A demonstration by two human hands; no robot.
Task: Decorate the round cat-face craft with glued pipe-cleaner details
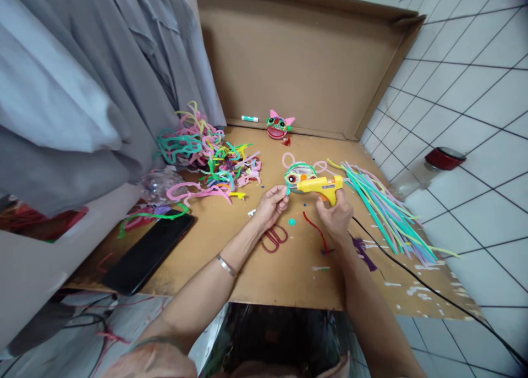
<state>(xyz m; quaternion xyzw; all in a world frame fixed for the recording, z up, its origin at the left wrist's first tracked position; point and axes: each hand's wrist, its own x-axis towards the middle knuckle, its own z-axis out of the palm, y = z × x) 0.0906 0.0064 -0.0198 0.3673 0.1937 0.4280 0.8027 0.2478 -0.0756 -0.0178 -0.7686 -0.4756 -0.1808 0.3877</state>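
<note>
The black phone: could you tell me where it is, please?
In the head view, the black phone lies at the left front of the cardboard surface, just below a green pipe cleaner and left of the left hand.

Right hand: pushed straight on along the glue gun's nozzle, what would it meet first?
Probably the round pipe-cleaner figure at the nozzle of the yellow glue gun in the right hand; the left hand holds its near edge. Whether nozzle and figure touch is unclear.
</note>
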